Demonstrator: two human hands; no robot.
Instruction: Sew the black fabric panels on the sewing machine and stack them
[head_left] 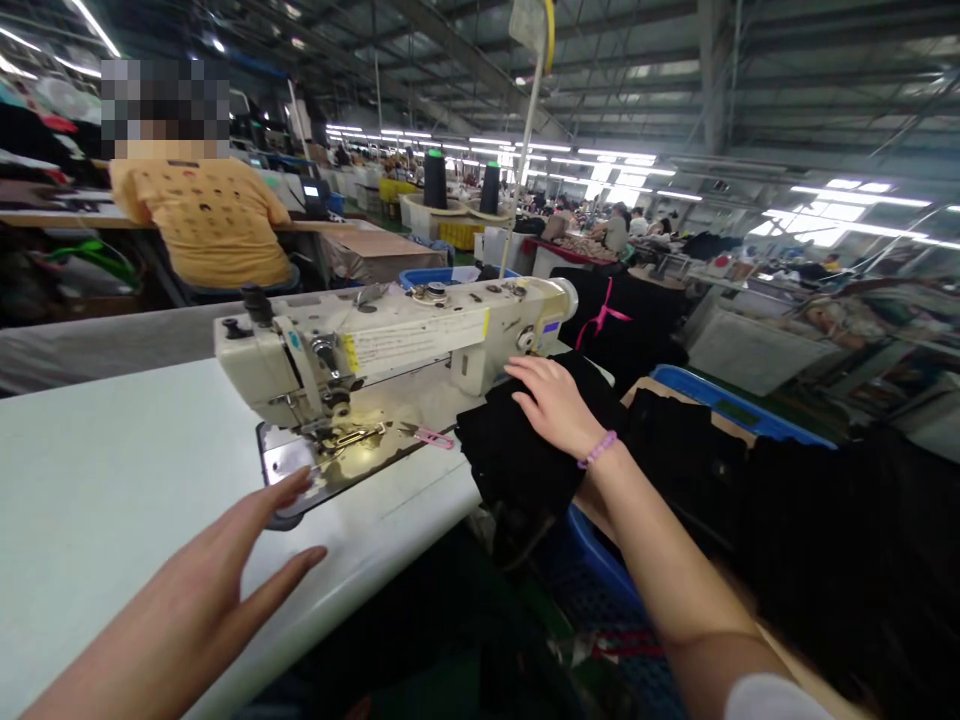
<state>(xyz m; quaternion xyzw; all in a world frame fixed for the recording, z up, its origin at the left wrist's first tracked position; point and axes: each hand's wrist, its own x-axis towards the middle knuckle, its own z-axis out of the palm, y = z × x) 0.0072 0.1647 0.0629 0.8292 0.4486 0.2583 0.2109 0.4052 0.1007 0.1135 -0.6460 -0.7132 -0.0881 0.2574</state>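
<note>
My right hand lies flat, fingers stretched out, on a pile of black fabric at the right end of the sewing table; a pink bracelet circles the wrist. My left hand hovers open over the white tabletop, fingertips close to the metal needle plate of the cream sewing machine. Nothing is held in either hand. A small pink-handled thread snip rests on the machine bed between plate and fabric.
A blue bin with more black fabric stands to the right. A person in a yellow shirt sits with their back to me behind the machine. Thread cones, tables and other workers fill the hall beyond.
</note>
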